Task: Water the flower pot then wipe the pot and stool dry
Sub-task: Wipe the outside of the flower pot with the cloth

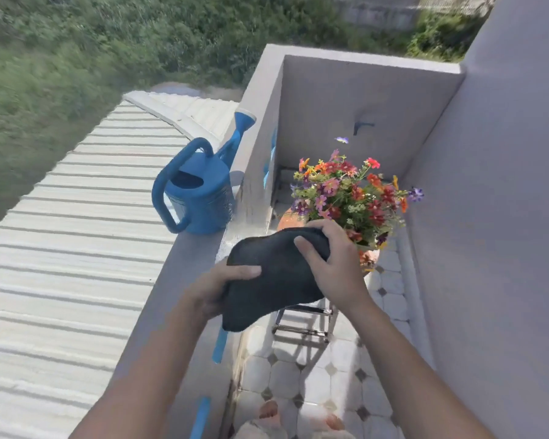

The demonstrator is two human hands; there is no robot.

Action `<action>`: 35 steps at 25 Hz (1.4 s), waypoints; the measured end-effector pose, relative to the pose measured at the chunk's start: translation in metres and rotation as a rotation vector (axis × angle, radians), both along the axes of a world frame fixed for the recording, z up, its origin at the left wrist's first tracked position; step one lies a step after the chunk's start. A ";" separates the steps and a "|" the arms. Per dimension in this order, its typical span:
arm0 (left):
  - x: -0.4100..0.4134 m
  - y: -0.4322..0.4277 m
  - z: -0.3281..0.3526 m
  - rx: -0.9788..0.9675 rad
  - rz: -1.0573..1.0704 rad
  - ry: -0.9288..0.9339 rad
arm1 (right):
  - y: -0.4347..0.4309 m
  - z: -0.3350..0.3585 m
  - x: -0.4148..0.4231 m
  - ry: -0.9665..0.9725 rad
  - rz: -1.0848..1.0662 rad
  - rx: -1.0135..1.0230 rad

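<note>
So a dark cloth [276,280] is gripped at both ends, left hand [216,289] and right hand [330,258] curled around it, above the flower pot [290,218]; the blue watering can [197,191] is parked on the ledge [184,264].

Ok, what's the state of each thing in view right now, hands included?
Can: upright on the ledge, unheld.
Cloth: held up between both hands.
Pot: upright, partly hidden by flowers and cloth.
Stool: standing on the tiles, seat hidden.
Left hand: grips the cloth's near end.
Right hand: grips the cloth's far end.
</note>
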State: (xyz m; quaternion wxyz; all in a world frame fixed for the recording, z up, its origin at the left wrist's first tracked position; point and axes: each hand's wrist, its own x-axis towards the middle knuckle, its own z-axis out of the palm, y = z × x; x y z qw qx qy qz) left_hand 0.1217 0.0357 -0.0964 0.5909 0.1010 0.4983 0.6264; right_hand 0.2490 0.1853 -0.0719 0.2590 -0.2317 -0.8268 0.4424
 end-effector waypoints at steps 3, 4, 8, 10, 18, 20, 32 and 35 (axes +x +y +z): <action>0.029 0.037 -0.009 0.137 0.065 -0.123 | 0.021 -0.002 0.020 0.009 -0.099 0.029; 0.039 0.045 -0.012 0.159 0.064 -0.151 | 0.026 -0.006 0.024 0.007 -0.123 0.064; 0.080 0.065 -0.027 0.047 0.090 -0.172 | 0.041 -0.034 0.056 -0.092 -0.117 0.037; 0.093 0.066 -0.034 -0.024 0.221 -0.187 | 0.046 -0.057 0.079 -0.095 -0.102 -0.011; 0.080 0.103 -0.100 -0.102 0.911 -0.140 | 0.128 -0.137 0.060 -0.291 0.006 0.427; 0.068 0.117 -0.124 -0.122 1.019 -0.076 | 0.140 -0.152 0.045 -0.291 0.045 0.563; 0.025 0.155 -0.169 -0.045 1.091 0.171 | 0.157 -0.161 0.003 -0.476 0.106 1.048; 0.015 0.164 -0.165 -0.072 1.029 0.249 | 0.170 -0.146 -0.009 -0.328 0.109 0.912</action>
